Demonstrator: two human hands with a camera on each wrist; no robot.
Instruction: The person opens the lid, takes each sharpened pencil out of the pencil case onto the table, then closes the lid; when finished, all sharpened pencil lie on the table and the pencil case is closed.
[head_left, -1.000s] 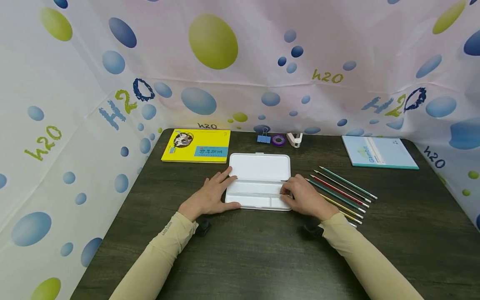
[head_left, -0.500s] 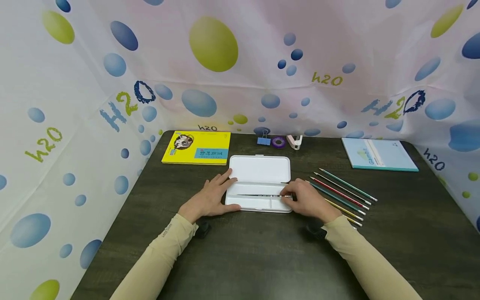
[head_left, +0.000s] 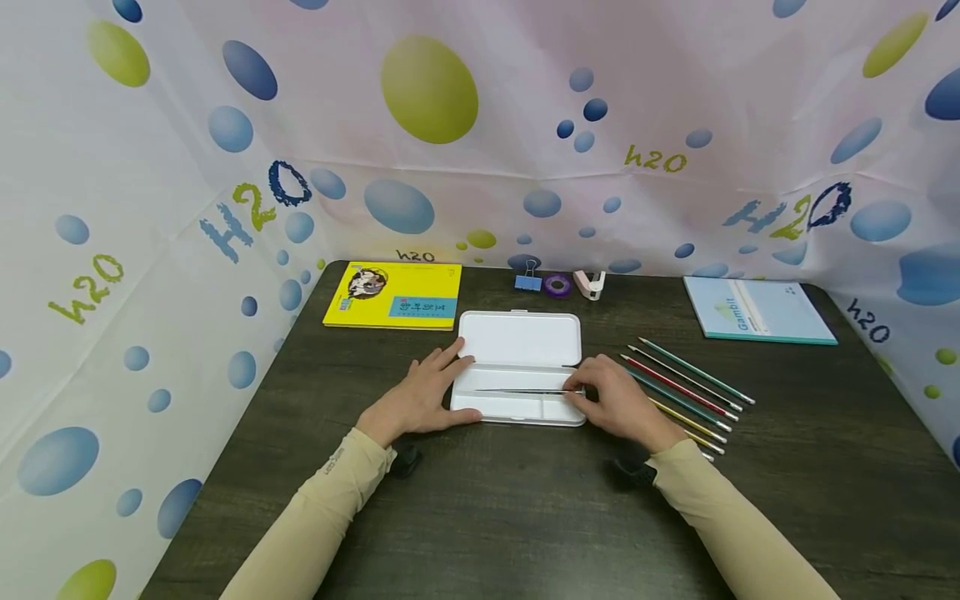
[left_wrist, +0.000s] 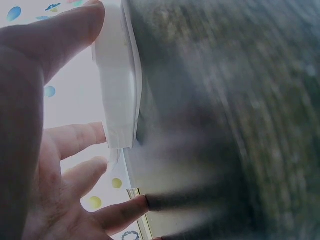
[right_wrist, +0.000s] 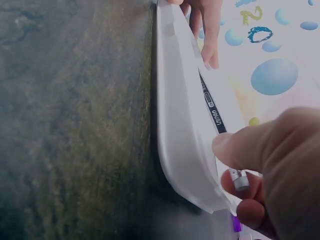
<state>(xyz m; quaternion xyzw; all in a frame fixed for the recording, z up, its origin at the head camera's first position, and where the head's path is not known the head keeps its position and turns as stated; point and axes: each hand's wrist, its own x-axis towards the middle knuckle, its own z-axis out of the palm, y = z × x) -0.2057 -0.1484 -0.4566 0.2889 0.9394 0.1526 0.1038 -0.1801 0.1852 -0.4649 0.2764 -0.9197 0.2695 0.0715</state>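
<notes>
A white pencil case [head_left: 519,337] lies open on the dark table, lid hinged back, with long compartments in its base. My right hand [head_left: 618,402] pinches a black pencil [right_wrist: 212,107] near its end, between thumb and fingers. The pencil [head_left: 517,391] lies lengthwise over the base, its point to the left; in the right wrist view its silver ferrule and pale eraser stick out past the thumb. My left hand [head_left: 420,392] is spread at the case's left side, thumb at the front corner and fingertips along the left edge. The left wrist view shows these fingers [left_wrist: 80,140] nearly straight.
Several pencils [head_left: 678,385], green, red and yellow among them, lie fanned right of the case. Behind stand a blue binder clip [head_left: 528,283], a purple tape roll [head_left: 557,285] and a white-pink stapler [head_left: 589,284]. A yellow notebook [head_left: 397,292] lies left, a light-blue one [head_left: 765,308] right.
The black pencil, hard to make out a second ago, came into view across the case base, its point to the left. My right hand shifted only slightly; my left hand stayed at the case edge.
</notes>
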